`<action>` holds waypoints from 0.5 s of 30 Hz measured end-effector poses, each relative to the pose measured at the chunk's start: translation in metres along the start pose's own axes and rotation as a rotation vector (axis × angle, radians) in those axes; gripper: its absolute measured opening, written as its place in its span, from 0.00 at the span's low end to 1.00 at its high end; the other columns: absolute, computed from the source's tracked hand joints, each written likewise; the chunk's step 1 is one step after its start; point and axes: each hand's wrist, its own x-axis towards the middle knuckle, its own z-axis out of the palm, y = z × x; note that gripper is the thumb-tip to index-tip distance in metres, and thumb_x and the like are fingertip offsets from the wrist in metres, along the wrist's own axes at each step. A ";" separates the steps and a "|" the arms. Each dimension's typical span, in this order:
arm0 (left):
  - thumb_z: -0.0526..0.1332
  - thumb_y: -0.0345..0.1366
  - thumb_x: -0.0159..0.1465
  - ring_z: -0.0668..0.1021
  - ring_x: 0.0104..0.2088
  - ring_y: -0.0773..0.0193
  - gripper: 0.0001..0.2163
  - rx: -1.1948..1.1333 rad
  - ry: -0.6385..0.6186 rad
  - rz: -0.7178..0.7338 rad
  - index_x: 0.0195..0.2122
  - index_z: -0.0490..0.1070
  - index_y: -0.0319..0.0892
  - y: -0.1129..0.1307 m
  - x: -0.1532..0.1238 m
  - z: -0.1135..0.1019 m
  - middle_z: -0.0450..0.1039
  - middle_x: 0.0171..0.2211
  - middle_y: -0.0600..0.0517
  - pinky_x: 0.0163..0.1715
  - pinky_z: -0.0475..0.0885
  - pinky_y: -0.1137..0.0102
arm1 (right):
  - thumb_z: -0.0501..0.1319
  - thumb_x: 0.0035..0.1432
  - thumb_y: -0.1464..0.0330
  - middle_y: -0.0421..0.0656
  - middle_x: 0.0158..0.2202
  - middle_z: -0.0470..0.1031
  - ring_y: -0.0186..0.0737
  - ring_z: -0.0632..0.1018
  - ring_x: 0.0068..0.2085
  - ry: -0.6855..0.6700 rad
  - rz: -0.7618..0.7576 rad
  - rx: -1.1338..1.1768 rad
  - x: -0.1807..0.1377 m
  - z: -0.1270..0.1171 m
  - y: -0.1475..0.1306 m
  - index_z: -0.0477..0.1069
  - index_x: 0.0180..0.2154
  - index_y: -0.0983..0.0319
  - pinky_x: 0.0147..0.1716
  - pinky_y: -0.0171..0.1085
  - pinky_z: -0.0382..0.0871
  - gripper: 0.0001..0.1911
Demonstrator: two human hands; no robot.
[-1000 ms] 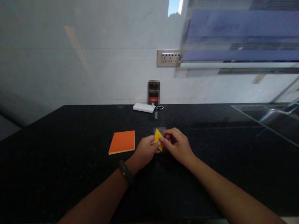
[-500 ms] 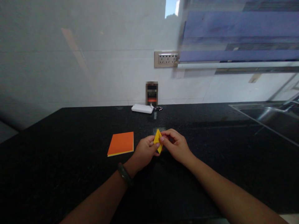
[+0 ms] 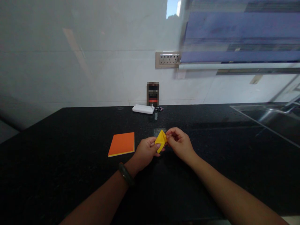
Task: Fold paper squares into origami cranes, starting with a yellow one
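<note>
A small folded piece of yellow paper [image 3: 161, 138] is held between my two hands, above the black counter. My left hand [image 3: 147, 149] pinches its lower left part, thumb on top and fingers beneath. At the paper's right edge, my right hand [image 3: 180, 142] grips a corner between thumb and fingertips. The paper has a pointed top and a narrow strip slanting down at the bottom. To the left of my left hand lies a stack of square paper [image 3: 122, 143], orange on top with a yellow edge below.
A white power bank-like block [image 3: 143, 109] with a beaded strap [image 3: 159, 109] lies near the wall. Behind it a phone-like device [image 3: 153, 93], pixelated, leans upright. A sink [image 3: 269, 117] is set into the counter [image 3: 70, 175] at right. A socket panel [image 3: 167, 59] is on the wall.
My right hand has moved slightly right and drawn the paper's right side outward. The yellow paper now looks wider, with more of its face showing. My left hand stays nearly in place.
</note>
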 end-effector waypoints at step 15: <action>0.55 0.39 0.58 0.76 0.30 0.66 0.13 -0.271 -0.010 -0.059 0.38 0.69 0.35 -0.002 0.002 -0.002 0.74 0.33 0.45 0.31 0.71 0.71 | 0.58 0.45 0.68 0.39 0.24 0.69 0.31 0.70 0.23 -0.078 0.119 0.050 0.003 -0.002 -0.005 0.67 0.28 0.63 0.20 0.31 0.66 0.05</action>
